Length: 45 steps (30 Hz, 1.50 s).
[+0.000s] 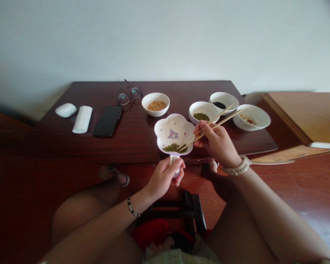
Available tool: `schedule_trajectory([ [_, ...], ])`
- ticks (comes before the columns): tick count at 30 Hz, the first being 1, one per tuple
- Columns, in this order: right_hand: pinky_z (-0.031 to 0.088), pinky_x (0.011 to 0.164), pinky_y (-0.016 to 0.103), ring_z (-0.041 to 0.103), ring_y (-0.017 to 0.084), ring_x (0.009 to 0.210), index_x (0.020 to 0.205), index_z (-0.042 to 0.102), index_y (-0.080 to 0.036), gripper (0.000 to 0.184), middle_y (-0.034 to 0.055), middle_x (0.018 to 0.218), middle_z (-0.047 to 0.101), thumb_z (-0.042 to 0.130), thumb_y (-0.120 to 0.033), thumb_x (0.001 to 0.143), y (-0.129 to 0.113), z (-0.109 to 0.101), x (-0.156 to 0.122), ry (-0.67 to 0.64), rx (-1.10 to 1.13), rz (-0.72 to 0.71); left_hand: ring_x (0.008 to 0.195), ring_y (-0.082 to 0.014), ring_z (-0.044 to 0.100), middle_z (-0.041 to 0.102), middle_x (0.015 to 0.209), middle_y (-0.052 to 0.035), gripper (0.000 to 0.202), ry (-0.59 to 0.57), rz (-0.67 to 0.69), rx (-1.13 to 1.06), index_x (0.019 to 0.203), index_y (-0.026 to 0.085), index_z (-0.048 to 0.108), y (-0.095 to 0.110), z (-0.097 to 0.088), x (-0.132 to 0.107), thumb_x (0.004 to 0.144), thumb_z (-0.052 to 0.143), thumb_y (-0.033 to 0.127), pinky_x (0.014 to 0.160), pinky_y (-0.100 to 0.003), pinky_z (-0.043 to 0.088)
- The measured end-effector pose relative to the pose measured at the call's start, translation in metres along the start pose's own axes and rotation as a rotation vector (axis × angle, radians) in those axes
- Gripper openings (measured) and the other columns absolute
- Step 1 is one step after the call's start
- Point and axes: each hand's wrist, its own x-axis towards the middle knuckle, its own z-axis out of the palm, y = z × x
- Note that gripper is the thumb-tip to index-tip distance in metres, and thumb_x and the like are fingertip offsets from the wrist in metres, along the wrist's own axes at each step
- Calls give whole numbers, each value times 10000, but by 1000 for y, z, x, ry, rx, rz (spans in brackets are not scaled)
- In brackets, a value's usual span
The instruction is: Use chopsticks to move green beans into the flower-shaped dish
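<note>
My left hand (165, 175) is closed round the short handle of a flower-shaped dish (166, 126), white inside with a printed cartoon figure. The dish tilts toward me, and green mung beans (171, 147) lie gathered along its near edge. Between the fingers of my right hand (216, 141) is a pair of wooden chopsticks (218, 124), their tips down among those beans. Just beyond, a white bowl (193, 107) holds more green beans. Behind it stands a bowl (232, 98) with black beans, and to the right a bowl (260, 119) with pale and reddish pieces.
A bowl (155, 112) of yellow soybeans stands behind the dish on the dark wooden table (137, 135). Leftward lie eyeglasses (130, 96), a black phone (107, 121), a white box-like object (82, 119) and a white rounded object (66, 110). A wooden cabinet (305, 113) adjoins at right.
</note>
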Motion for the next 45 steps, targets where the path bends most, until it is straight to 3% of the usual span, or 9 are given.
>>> schedule_trajectory([
  [5, 525, 505, 267, 627, 149, 529, 854, 669, -238, 424, 3, 648, 651, 620, -635, 994, 0, 2, -2, 55, 7, -57, 488, -102, 456, 529, 564, 54, 408, -13, -5, 4, 951, 191, 549, 4, 0, -3, 1054, 508, 585, 507, -230, 324],
  [12, 466, 470, 249, 586, 123, 516, 835, 691, -229, 435, 16, 639, 634, 574, -593, 1042, -18, -1, -7, 138, -96, -194, 491, -91, 472, 544, 571, 49, 369, -38, -37, -24, 947, 187, 561, 9, 1, -8, 1078, 496, 526, 504, -216, 329],
  [18, 476, 464, 253, 594, 129, 498, 828, 694, -232, 438, 11, 605, 646, 556, -580, 1055, -22, 0, -6, 107, -164, -159, 459, -89, 440, 527, 546, 49, 356, -33, -116, -99, 931, 194, 555, 13, 5, -11, 1069, 495, 516, 466, -208, 284],
  [27, 437, 415, 260, 577, 130, 501, 808, 712, -233, 394, 16, 641, 621, 574, -493, 1069, -22, 3, 3, 244, -25, -224, 435, -93, 404, 514, 506, 40, 368, -20, -252, -227, 911, 194, 592, 17, 16, -18, 1067, 495, 513, 483, -245, 284],
  [35, 404, 385, 285, 561, 141, 486, 807, 716, -266, 386, 15, 639, 596, 544, -471, 1084, -23, 5, 6, 241, -32, -247, 408, -86, 311, 431, 459, 59, 396, 54, -251, -239, 850, 200, 611, 20, 13, -19, 1054, 523, 528, 472, -268, 220],
  [45, 426, 402, 253, 592, 134, 486, 824, 738, -222, 392, 15, 617, 652, 578, -479, 1074, -23, 9, 3, 194, -14, -224, 435, -74, 322, 460, 495, 63, 392, 78, -181, -224, 874, 173, 589, 12, 8, -15, 1078, 506, 497, 494, -244, 245],
])
